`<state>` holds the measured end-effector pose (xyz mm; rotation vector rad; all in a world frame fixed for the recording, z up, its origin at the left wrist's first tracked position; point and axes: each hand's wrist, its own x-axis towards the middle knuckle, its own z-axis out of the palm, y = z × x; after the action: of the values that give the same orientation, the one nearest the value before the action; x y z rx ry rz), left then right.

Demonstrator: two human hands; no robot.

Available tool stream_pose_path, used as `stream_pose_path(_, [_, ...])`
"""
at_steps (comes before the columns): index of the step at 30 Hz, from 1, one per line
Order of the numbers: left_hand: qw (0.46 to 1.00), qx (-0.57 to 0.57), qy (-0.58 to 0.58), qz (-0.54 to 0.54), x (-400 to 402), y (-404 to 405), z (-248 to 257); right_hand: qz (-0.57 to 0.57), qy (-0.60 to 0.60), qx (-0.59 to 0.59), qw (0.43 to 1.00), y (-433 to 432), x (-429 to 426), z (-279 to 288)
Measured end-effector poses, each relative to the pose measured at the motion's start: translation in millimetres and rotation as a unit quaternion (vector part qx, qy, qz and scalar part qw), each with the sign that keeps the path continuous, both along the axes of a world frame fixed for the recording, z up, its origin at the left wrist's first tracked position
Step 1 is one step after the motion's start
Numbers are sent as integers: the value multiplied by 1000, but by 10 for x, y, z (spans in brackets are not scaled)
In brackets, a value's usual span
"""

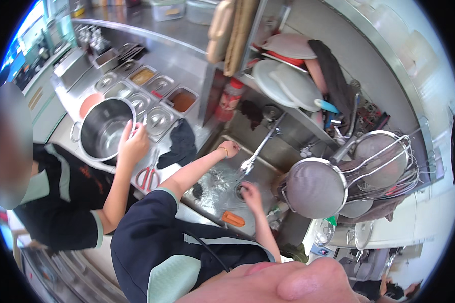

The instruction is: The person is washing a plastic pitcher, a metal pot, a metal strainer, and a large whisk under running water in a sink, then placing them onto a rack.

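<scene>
Over the stainless steel sink (212, 206), my left hand (230, 149) has curled fingers near the back rim; whether it holds anything cannot be made out. My right hand (252, 196) reaches down to the round drain fitting (241, 190), fingertips at or just above it, and any grip there is unclear. Between the hands, a metal faucet (261, 146) points into the basin, its lower end by the drain. The basin floor looks wet. An orange ridged object (233, 218) lies near the front edge, left of my right forearm.
At left a co-worker's hand (134, 142) holds a large steel pot (108, 128). Red-handled scissors (148, 178) and a dark cloth (180, 142) lie beside lidded steel containers (160, 119). Mesh strainers (317, 187) hang at the sink's right, below a shelf with plates (288, 81).
</scene>
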<state>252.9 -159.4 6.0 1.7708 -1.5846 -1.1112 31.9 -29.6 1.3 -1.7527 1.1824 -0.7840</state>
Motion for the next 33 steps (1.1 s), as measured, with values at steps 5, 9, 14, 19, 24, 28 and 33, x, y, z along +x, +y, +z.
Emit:
stream_pose_path(5, [971, -90, -128, -179, -575, -1103, -6, 74, 179, 74, 978, 680, -695, -379])
stream_pose_path(9, [979, 110, 136, -103, -1166, -1577, -226, -38, 255, 91, 962, 1318, -1249, -518])
stream_pose_path(14, [924, 211, 320, -17, -1412, -2057, -704, -174, 221, 84, 956, 1721, -1451, -387])
stream_pose_path(19, [717, 273, 640, -34, -1462, -2146, -126, -150, 326, 152, 921, 1647, -1372, -478])
stream_pose_path(24, [755, 259, 596, -88, -1201, -1757, 201, -55, 67, 332, 939, 1437, -1505, -597])
stream_pose_path(28, [902, -194, -98, -373, -400, -1388, -807, -277, 152, 139, 939, 1162, -1668, -347])
stream_pose_path(33, [923, -63, -318, -209, -191, -357, -744, -368, 66, 215, 902, 1286, -2235, -523])
